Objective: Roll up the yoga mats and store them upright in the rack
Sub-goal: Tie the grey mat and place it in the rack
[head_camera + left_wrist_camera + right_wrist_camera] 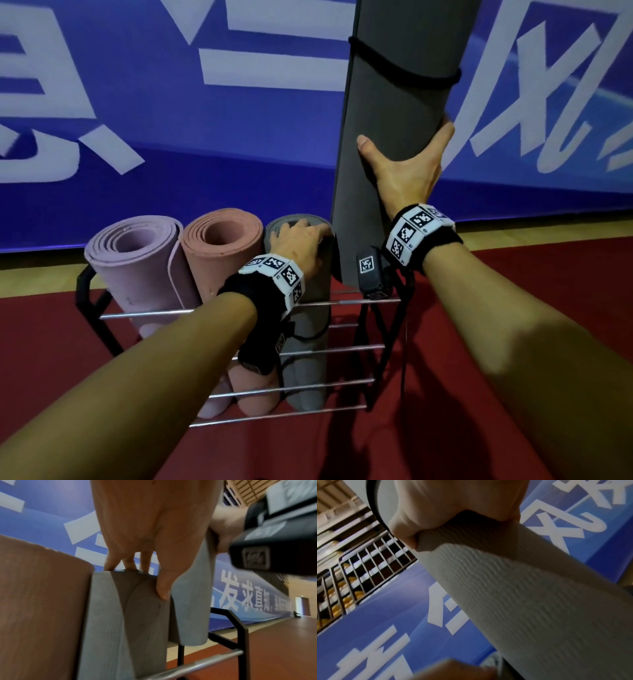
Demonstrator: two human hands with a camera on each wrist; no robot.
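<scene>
Here the right hand (407, 168) grips a dark grey rolled mat (387, 137), thumb on the near face and fingers wrapped round the far side. The mat stands nearly upright, at about one o'clock from the rack (239, 310), with its lower end hanging just above the rack's right end, beside the other mats. A black cord (404, 70) binds it near the top of the head view. In the right wrist view the same hand (453, 507) clasps the ribbed mat (522, 601), which runs off toward five o'clock.

The left hand (301, 241) rests on top of a lighter grey mat (308, 342) already standing in the rack, fingers curled over its upper rim. The left wrist view shows the fingertips (109, 565) on the top edge and the thumb (163, 586) pressed against the side of that roll (106, 615) (the held mat's lower end (190, 615) hangs just to its right).

To the left, at nine o'clock from the left hand, stand a salmon pink mat (222, 253) and then a lilac mat (137, 260), both upright, touching each other, rolled ends facing up. The rack has a black frame and silver crossbars (147, 313) and sits on a red floor (51, 342). Behind it hangs a blue banner (171, 137) with large white characters.
</scene>
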